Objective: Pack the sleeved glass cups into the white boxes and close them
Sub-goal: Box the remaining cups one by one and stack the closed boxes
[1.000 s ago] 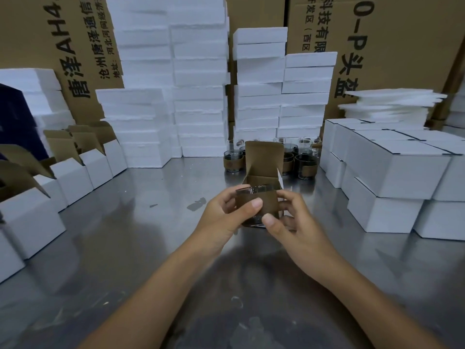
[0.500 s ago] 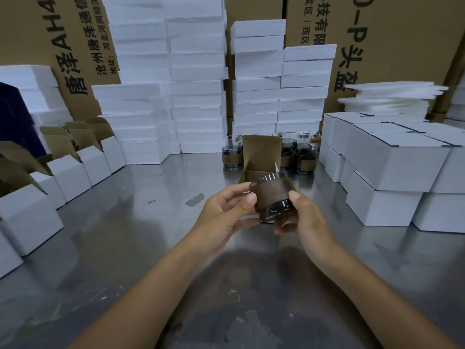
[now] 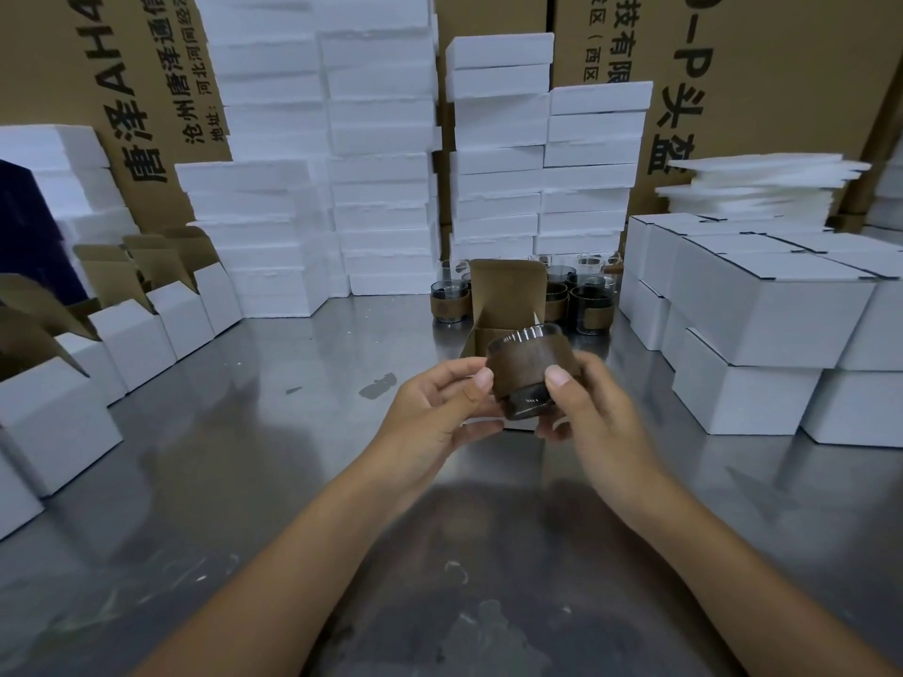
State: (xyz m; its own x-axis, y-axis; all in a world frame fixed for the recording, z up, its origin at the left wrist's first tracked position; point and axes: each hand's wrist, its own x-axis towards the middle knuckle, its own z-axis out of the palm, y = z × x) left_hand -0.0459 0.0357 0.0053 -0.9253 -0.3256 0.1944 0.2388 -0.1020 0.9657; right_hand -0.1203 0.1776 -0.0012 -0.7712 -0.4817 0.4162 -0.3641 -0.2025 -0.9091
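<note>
A glass cup in a brown sleeve [image 3: 530, 371] is held tilted between both hands, just in front of an open white box [image 3: 505, 305] whose brown-lined lid stands upright. My left hand [image 3: 440, 408] pinches the cup's left side with thumb and fingers. My right hand [image 3: 584, 408] grips its right side, thumb on the sleeve. Several more sleeved cups [image 3: 589, 305] stand behind the box on the steel table [image 3: 244, 456].
Open white boxes [image 3: 132, 329] line the left edge. Closed white boxes [image 3: 762, 334] are stacked at the right. White foam blocks [image 3: 381, 163] and large brown cartons [image 3: 782, 75] form a wall at the back.
The cup has been lifted and tipped from upright in front of the box to a tilted pose, its rim now leaning away toward the box. Both hands stayed on it.
</note>
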